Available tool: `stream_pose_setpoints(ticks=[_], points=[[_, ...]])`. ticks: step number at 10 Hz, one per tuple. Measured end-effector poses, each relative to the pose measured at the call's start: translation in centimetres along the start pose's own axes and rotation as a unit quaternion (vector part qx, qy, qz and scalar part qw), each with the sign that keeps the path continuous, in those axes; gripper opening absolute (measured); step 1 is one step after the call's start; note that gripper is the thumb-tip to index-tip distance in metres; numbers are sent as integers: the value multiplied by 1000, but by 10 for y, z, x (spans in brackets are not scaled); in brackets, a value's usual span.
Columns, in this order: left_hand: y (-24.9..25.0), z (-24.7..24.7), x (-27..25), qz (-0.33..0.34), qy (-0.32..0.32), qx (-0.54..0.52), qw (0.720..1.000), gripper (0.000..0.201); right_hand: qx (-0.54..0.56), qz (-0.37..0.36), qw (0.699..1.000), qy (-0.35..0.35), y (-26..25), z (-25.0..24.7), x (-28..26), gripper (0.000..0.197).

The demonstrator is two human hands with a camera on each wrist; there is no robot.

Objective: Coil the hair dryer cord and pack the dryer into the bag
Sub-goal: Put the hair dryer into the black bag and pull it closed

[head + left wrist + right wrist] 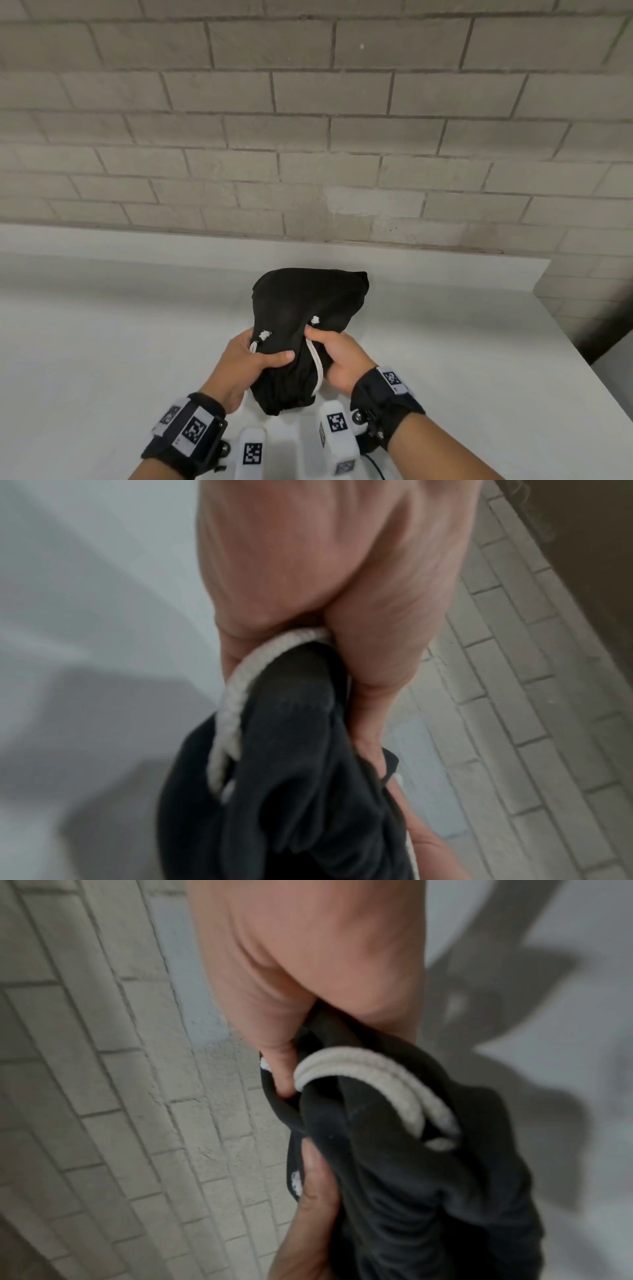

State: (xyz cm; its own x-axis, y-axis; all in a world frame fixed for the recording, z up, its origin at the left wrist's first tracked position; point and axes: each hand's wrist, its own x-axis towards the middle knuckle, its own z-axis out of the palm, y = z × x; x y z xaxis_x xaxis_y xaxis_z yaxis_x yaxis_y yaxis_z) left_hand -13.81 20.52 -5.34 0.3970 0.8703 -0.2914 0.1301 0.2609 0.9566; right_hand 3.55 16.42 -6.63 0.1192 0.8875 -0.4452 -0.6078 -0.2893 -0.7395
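A black drawstring bag (305, 308) lies bulging on the white table (102, 325), its gathered mouth toward me. My left hand (250, 356) grips the bag's neck from the left, thumb across the cloth. My right hand (337, 353) grips the neck from the right. A white drawstring (317, 363) loops down between the hands. In the left wrist view the white drawstring (236, 696) runs under my left hand (308, 574) over the black bag (301, 791). In the right wrist view my right hand (308, 974) clutches the bag (411, 1177) beside its drawstring (377, 1080). The hair dryer is hidden.
A grey brick wall (308, 120) stands right behind the table. The table's right edge (582, 353) drops off to a dark floor. White tagged camera mounts (337, 431) hang under my wrists near the table's front.
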Motion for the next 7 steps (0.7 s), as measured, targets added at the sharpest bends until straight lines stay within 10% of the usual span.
stream_pose_setpoints(ticks=[7], points=[[-25,-5,42,-19,186,55,981,91,-114,-111,976,149,-8,-48,43,63]])
